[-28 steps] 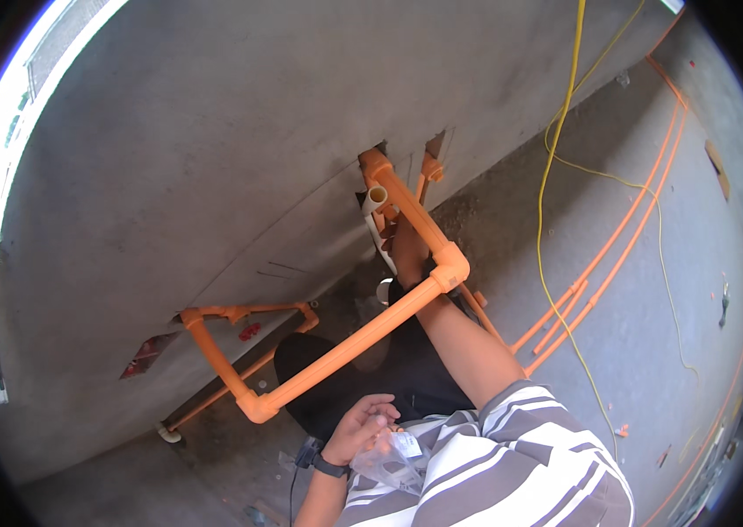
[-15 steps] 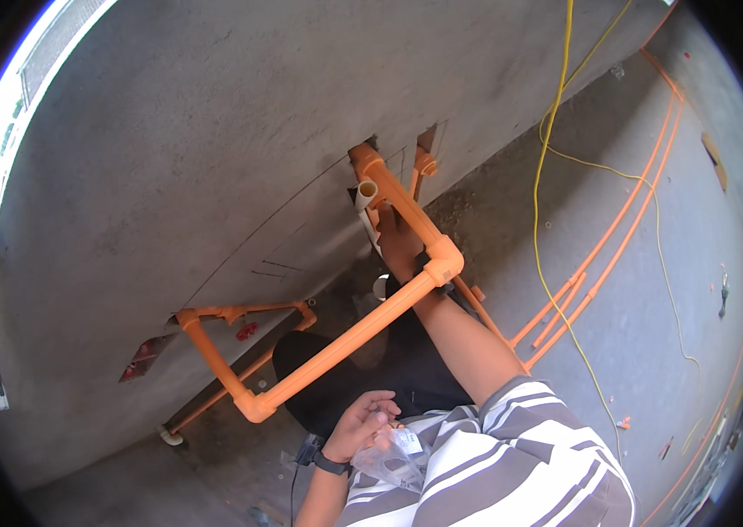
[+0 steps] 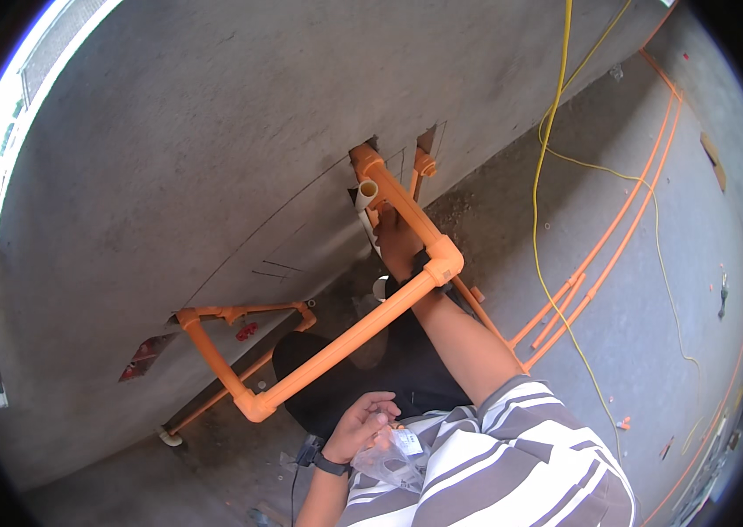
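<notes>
An orange pipe frame (image 3: 349, 338) with elbow joints juts out from the grey wall in front of me. My right hand (image 3: 398, 241) reaches in behind its upper arm, near the wall. Its fingers are closed at a small orange fitting (image 3: 374, 216) beside an upright white pipe (image 3: 367, 193) with an open end; the orange pipe hides part of the hand. Close to my body, my left hand (image 3: 362, 427) is closed on a clear plastic bag (image 3: 396, 461) with a white label. Small orange pieces show at the bag's mouth.
Thin orange pipes (image 3: 626, 224) run along the floor at the right. A yellow cable (image 3: 537, 211) hangs down and trails over them. Another orange fitting (image 3: 425, 164) stands at a wall recess. A red valve handle (image 3: 247, 331) is at the lower left pipework.
The fingers of my right hand have shifted slightly at the orange fitting. My left hand and the bag stay nearly where they were.
</notes>
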Demonstrator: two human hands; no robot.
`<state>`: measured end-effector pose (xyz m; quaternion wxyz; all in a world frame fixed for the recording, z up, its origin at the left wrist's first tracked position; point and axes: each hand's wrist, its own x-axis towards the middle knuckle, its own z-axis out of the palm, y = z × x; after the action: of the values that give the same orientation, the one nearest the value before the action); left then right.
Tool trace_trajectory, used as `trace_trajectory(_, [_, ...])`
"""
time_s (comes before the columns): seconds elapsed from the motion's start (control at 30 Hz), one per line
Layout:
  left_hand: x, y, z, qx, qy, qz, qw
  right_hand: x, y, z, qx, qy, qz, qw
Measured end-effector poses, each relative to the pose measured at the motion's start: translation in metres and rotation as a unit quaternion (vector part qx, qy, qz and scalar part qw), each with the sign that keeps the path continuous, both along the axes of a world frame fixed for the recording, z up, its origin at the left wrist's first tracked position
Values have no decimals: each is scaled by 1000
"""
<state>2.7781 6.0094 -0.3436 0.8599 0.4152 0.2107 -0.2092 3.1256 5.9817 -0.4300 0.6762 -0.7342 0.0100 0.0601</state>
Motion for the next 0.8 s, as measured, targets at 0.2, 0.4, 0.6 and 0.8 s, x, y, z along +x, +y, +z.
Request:
trace_trajectory(0.2, [0, -2, 3, -2, 4, -2, 1000, -14, -9, 45, -88, -108, -54, 989])
trace_trajectory(0.4, [-1, -2, -1, 19, -18, -4, 1000, -11, -8, 46, -107, -88, -96, 986])
trace_trajectory(0.6, [-1, -1, 0, 25, -18, -5, 1000, -13, -6, 48, -72, -57, -57, 994])
trace_trajectory(0.8, [-1, -2, 4, 15, -1, -1, 1000, -2, 3, 22, 173, 84, -51, 980])
